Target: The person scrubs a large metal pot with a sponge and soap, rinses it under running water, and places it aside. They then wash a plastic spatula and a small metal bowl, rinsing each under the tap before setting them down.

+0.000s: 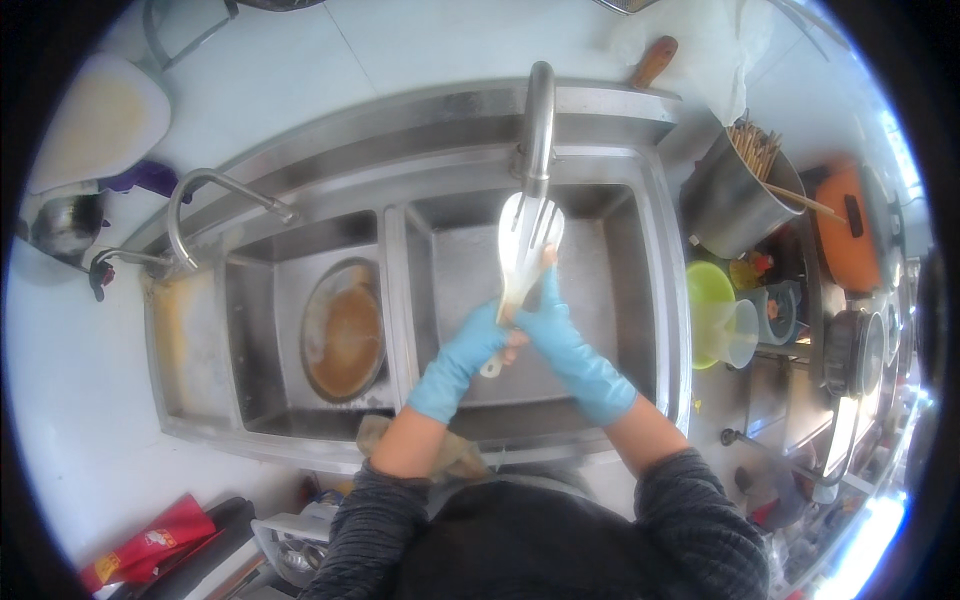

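Observation:
A white slotted serving spoon (517, 234) is under the spout of a curved steel faucet (540, 127), above the right sink basin (577, 360). My left hand (480, 337), in a light blue glove with the fingertips bare, is closed around its handle. The handle's end, with a hole in it, shows below that hand. My right hand (551, 319), gloved the same way, is against the spoon's right side, one finger stretched along the head near the slots. Whether water is running cannot be made out clearly.
A round vessel of brownish liquid (345, 337) sits in the left basin (289, 405), beside a second faucet (217, 180). On the right stand a steel pot with chopsticks (739, 195), a green bowl (705, 300) and an orange container (847, 232). A beige cloth (454, 454) hangs at the front rim.

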`<state>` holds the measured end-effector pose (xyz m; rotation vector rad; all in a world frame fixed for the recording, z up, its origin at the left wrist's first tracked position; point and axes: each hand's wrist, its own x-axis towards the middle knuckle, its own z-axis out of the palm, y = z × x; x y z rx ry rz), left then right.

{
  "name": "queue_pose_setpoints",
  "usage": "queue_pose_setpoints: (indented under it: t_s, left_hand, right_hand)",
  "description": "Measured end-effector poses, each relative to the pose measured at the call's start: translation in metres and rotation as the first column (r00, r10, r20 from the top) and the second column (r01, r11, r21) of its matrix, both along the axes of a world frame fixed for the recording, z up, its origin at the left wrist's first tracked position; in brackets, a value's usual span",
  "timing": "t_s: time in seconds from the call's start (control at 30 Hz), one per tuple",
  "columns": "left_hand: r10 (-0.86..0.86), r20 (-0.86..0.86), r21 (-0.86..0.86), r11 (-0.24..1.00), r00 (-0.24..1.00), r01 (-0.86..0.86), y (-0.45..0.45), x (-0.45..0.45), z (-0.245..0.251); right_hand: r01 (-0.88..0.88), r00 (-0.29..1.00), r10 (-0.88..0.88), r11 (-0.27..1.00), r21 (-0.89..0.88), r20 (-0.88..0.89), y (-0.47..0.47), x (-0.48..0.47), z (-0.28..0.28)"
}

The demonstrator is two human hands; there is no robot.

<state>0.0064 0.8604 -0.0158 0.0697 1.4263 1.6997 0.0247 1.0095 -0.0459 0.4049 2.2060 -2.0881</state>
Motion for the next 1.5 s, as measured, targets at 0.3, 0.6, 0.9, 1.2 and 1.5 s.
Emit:
queue_pose_setpoints:
  t_s: [0.3,0.6,0.9,1.2,1.5]
  left_hand:
    - [0.074,-0.069,-0.030,0.997,0.995,-0.076,0.008,0.011,-0.002]
    - [0.132,0.068,-0.046,0.991,0.989,-0.129,0.013,0.019,-0.014]
    - [0.152,0.059,0.004,0.988,0.987,-0.152,0.015,0.024,-0.005]
    - [0.350,0.050,-0.002,0.937,0.935,-0.350,0.027,0.035,-0.020]
    - [0.246,0.016,0.083,0.966,0.969,-0.246,0.020,0.032,-0.025]
  right_hand:
    - [0.052,0.987,-0.022,0.982,0.183,-0.162,-0.005,0.008,0.028]
    - [0.022,0.996,-0.017,0.998,0.061,-0.088,0.000,0.018,0.030]
    - [0.049,0.999,-0.048,0.998,-0.030,0.018,-0.013,0.029,0.054]
    - [0.243,0.965,-0.202,0.928,-0.282,0.165,-0.032,0.039,0.034]
    - [0.231,0.958,-0.118,0.859,-0.457,0.261,-0.021,0.030,0.030]
